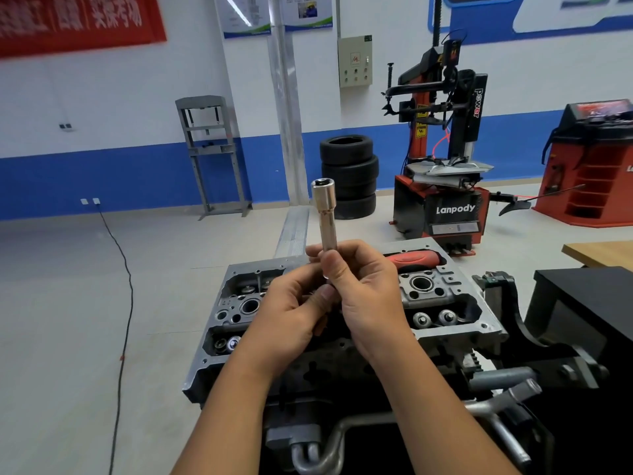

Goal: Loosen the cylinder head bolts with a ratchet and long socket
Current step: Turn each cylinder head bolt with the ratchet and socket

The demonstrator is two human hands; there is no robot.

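A long silver socket [324, 214] stands upright above the engine, open end up. My right hand [366, 296] grips its lower shaft, fingers curled round it. My left hand [291, 313] pinches something at the socket's bottom end, mostly hidden by the fingers. Behind my right hand a red-and-black ratchet handle [416, 259] lies across the far edge of the grey cylinder head [459, 303]. The head shows round bores and valve springs on both sides; its middle is covered by my hands.
The engine sits on a stand with black brackets [507, 303] and metal pipes [496, 406] at the right. A black table [589, 303] stands further right. A black cable [125, 303] trails over the floor at the left. Stacked tyres [349, 176] and a tyre changer [445, 159] stand behind.
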